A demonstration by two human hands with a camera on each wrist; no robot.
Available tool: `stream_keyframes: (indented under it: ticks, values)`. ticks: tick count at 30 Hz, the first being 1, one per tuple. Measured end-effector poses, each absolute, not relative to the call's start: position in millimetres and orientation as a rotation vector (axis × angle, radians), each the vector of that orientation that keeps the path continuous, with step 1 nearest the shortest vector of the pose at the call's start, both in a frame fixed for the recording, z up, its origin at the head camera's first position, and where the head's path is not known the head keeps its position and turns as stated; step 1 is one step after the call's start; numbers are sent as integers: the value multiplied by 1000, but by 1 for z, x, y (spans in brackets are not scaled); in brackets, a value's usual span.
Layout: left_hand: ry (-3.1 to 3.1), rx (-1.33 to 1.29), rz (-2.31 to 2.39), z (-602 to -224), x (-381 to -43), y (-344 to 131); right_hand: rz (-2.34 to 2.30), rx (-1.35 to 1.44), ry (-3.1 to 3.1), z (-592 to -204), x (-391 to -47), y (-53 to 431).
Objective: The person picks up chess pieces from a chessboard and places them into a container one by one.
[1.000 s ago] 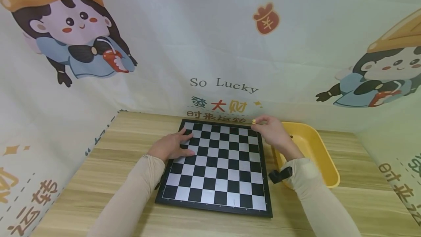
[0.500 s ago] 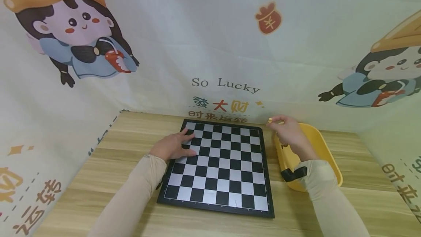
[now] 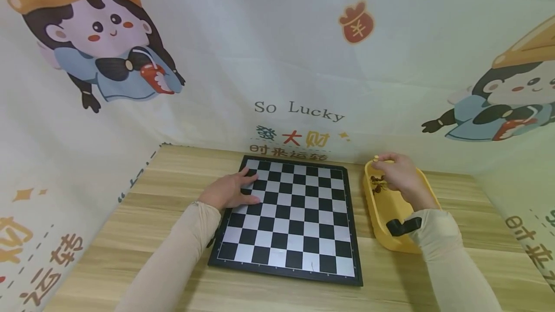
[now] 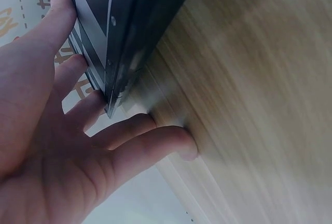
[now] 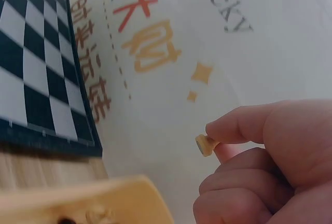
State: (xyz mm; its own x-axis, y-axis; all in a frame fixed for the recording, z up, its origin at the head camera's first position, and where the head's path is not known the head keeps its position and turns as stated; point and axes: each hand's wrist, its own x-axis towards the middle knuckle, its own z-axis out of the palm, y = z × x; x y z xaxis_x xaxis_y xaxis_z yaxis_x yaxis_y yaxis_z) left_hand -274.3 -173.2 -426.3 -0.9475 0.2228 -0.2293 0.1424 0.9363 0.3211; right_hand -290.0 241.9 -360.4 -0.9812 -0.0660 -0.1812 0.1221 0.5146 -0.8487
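Observation:
A black-and-white chessboard (image 3: 290, 215) lies on the wooden table in the head view, its squares bare of pieces. My left hand (image 3: 227, 190) rests at its left edge, thumb and some fingertips on the squares; in the left wrist view two other fingers (image 4: 155, 143) extend down to the table. Over the far end of a yellow tray (image 3: 381, 220), my right hand (image 3: 403, 177) pinches a small pale-yellow chess piece (image 5: 206, 144) between thumb and index finger. The piece's round base shows in the right wrist view; its upper part is hidden by the fingers.
Several dark and yellow chess pieces (image 3: 378, 184) lie in the tray's far left part. The tray stands right of the board, with a strip of table (image 3: 362, 225) between them. A printed cloth (image 3: 295, 61) hangs behind the table. A black strap (image 3: 403, 226) is on the right wrist.
My right hand has moved right with the chess piece, from the board's far right corner to over the tray. Pieces in the tray have come into view. The left hand stays on the board.

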Motion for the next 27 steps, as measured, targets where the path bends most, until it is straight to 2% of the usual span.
stream_keyframes:
  ticks: [27]
  values:
    - [2828, 260, 458, -426, -274, -172, -1567, 67, 2240, -401, -308, 290]
